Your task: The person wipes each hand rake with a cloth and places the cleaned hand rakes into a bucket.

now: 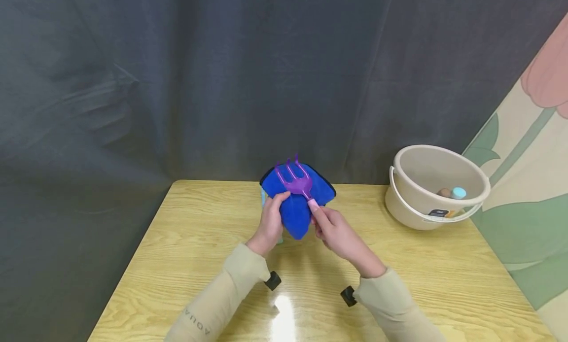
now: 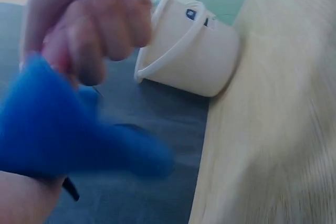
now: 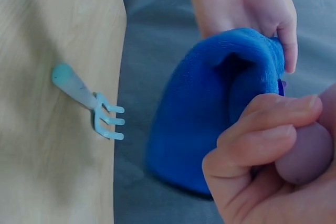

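Observation:
My right hand (image 1: pixel 339 233) grips the pale handle of a purple garden hand fork (image 1: pixel 300 185), tines pointing away from me. The fork's head lies over a blue cloth (image 1: pixel 296 216) with a dark edge. Along the cloth's left side, my left hand (image 1: pixel 269 223) holds it, thumb on top near the fork's head. The cloth hangs folded above the table in the right wrist view. Below it, a light blue garden hand fork (image 3: pixel 95 109) lies on the wooden table, mostly hidden by the cloth and left hand in the head view.
A beige bucket (image 1: pixel 399 206) with a white handle stands at the table's right back, holding a brown rounded thing (image 1: pixel 443 192) and a light-blue-topped one (image 1: pixel 459 193). A dark curtain (image 1: pixel 275 85) hangs behind the wooden table (image 1: pixel 195 233); a flower-patterned wall (image 1: pixel 532 223) is at right.

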A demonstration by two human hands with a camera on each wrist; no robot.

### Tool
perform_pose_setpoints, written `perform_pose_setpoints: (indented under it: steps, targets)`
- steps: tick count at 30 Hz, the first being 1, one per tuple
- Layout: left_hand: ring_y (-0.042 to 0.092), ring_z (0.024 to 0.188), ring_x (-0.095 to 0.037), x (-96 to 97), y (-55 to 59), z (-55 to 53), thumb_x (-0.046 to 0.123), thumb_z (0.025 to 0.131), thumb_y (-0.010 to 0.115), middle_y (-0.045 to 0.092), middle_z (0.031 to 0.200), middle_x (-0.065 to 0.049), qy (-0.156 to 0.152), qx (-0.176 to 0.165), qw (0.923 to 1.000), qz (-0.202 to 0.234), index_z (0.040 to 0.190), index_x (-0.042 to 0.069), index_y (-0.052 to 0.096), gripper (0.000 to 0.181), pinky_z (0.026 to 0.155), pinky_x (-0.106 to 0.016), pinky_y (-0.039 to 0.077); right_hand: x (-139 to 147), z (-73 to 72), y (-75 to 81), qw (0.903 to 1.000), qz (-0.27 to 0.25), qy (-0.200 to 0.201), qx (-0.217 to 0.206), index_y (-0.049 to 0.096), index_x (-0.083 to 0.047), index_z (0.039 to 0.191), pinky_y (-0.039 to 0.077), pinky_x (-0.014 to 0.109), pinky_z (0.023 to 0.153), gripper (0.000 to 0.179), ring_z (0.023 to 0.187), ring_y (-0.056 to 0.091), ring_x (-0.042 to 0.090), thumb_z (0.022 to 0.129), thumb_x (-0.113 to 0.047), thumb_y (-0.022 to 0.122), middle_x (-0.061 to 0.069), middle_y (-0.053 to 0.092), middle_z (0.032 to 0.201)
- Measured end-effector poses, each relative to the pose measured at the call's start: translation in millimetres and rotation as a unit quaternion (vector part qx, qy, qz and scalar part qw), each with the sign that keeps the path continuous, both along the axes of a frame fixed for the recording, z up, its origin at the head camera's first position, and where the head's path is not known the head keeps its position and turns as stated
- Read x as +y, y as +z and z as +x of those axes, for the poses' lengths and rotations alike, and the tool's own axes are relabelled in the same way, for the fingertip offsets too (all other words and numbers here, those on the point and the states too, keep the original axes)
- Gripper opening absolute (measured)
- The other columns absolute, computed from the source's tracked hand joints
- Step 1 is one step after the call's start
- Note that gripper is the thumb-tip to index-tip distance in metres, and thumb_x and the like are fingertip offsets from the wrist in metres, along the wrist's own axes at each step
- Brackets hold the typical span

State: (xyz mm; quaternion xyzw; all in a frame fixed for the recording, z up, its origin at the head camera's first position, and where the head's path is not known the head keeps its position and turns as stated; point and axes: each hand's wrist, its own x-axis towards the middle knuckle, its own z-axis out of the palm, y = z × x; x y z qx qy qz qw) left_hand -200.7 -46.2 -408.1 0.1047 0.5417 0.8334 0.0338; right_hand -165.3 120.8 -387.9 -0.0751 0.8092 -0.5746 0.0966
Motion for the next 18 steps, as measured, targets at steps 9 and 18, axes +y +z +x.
perform_pose_setpoints:
  steps: [9,18]
  targets:
    - [0.049,0.129,-0.027,-20.5,11.8,-17.3,0.03,0.104,0.041,0.053,0.135,-0.012,0.055,0.011,0.995,0.082,0.134,0.004,0.047,0.041,0.11,-0.04,0.04,2,8.1,-11.3,0.9993,0.027,0.026,0.0,0.055,-0.005,0.083,0.023,0.025,0.044,0.051,0.048,0.029,0.013,0.109,-0.046,0.042,-0.002,0.035,0.057]
    - [0.05,0.128,-0.026,-32.2,17.3,-26.1,0.031,0.101,0.047,0.053,0.137,-0.009,0.08,0.017,0.9954,0.05,0.139,0.007,0.05,0.044,0.11,-0.042,0.039,7,16.1,-4.7,0.9976,0.058,0.038,0.004,0.057,-0.007,0.083,0.022,0.025,0.044,0.05,0.047,0.029,0.012,0.109,-0.046,0.041,-0.002,0.035,0.055]
